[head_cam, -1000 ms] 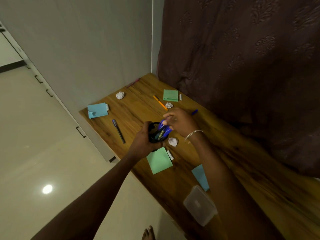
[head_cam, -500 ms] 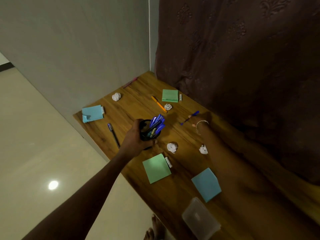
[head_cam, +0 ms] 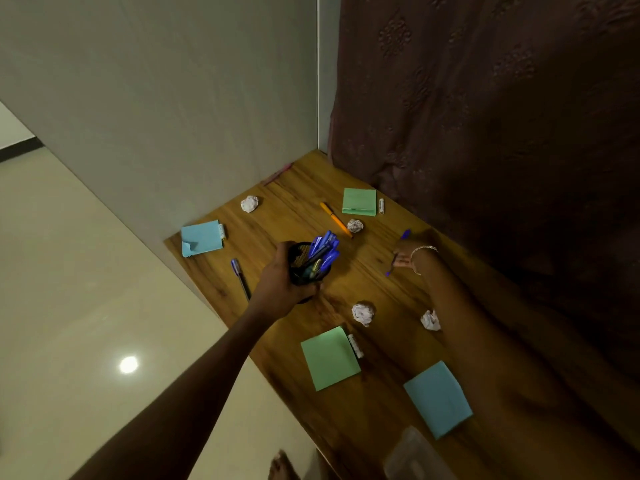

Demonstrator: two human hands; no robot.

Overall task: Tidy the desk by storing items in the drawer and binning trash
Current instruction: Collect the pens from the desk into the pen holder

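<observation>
My left hand (head_cam: 280,289) grips a black mesh pen cup (head_cam: 304,263) full of blue pens, held just above the wooden desk (head_cam: 381,427). My right hand (head_cam: 407,256) reaches to the far side of the desk and pinches a blue pen (head_cam: 398,249) lying there. An orange pen (head_cam: 334,219) and a dark pen (head_cam: 240,278) lie loose on the desk. Several crumpled paper balls are scattered about: one (head_cam: 249,203) near the wall, one (head_cam: 355,225) by the orange pen, two (head_cam: 363,313) (head_cam: 429,320) nearer to me.
Green sticky pads (head_cam: 359,201) (head_cam: 329,358) and blue pads (head_cam: 201,238) (head_cam: 438,398) lie on the desk, with small erasers beside some. A clear plastic box (head_cam: 412,459) sits at the near edge. A dark curtain (head_cam: 502,116) hangs on the right, a grey wall on the left.
My right hand left the pen cup, reached across to the far blue pen and took hold of it. My left hand kept the cup roughly in place.
</observation>
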